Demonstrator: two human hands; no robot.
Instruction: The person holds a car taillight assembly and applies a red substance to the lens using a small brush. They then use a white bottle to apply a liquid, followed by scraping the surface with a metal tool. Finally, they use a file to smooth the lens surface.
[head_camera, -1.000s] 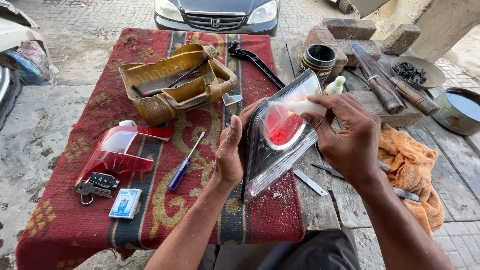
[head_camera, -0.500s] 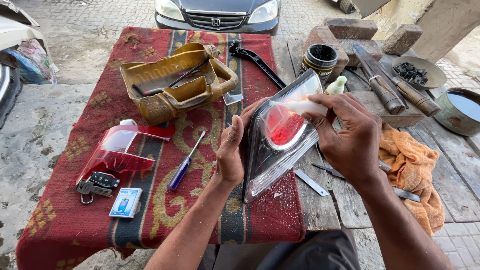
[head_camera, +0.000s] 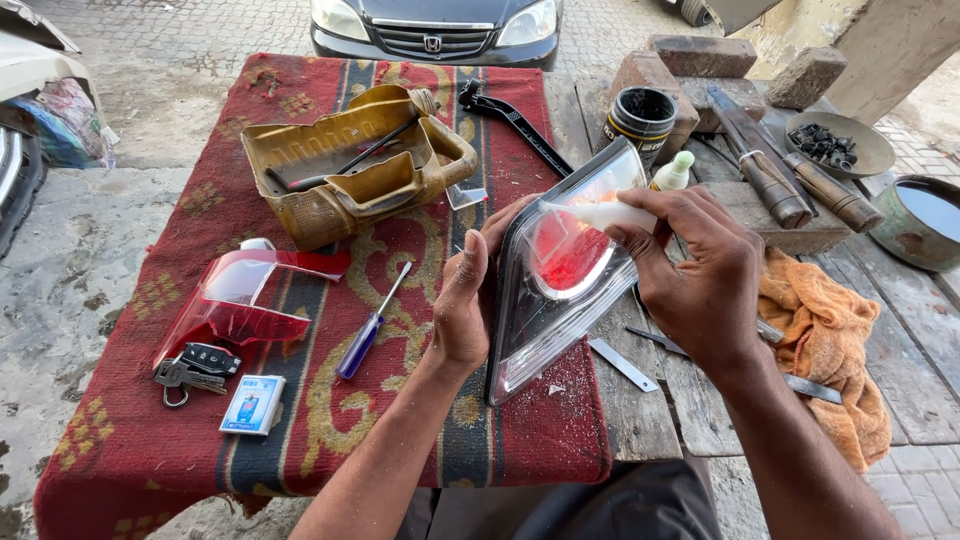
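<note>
The left hand (head_camera: 465, 305) grips the tail lamp housing (head_camera: 560, 275) by its edge, tilted upright above the red cloth (head_camera: 400, 260), long axis running from near-left to far-right. The right hand (head_camera: 700, 275) pinches a white tube (head_camera: 600, 213), its nozzle pointing left over the lamp's red lens.

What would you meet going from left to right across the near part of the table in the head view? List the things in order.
Car keys → small blue-and-white card → blue-handled screwdriver → left hand → tail light housing → right hand → orange rag.

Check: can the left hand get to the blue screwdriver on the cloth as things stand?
Probably not right away: the left hand is propping up the tail light. The blue screwdriver lies bare on the red cloth just beside it, nothing between.
</note>
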